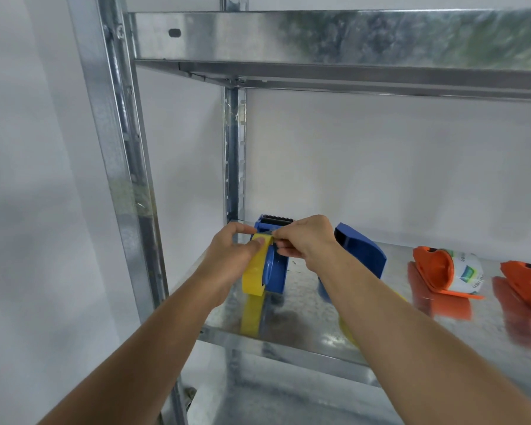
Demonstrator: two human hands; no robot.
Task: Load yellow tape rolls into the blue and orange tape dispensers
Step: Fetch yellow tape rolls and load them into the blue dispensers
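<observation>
On a shiny metal shelf [319, 326] of a galvanised rack, a blue tape dispenser [276, 271] stands upright near the left end, its toothed cutter [277, 216] at the top. A yellow tape roll [256, 273] sits in it, set against the left side of the blue hub, with its lower edge near the shelf.

The left hand [233, 256] has its thumb pressed on the top of the yellow roll, and its fingers [242, 230] are curled in a pinch just above the roll, below the cutter. The right hand [307, 240] meets it from the other side: its fingers [281, 233] pinch at the same spot, where the tape's loose end seems to be, though the strip itself is too small to make out.

Just right of the hands lies a second blue dispenser [360, 251], partly hidden by the right forearm. Further right, an orange dispenser [432, 269] lies on its side holding a roll with a white printed label [469, 273]. Another orange dispenser [528, 283] is cut off by the frame's right edge.
</observation>
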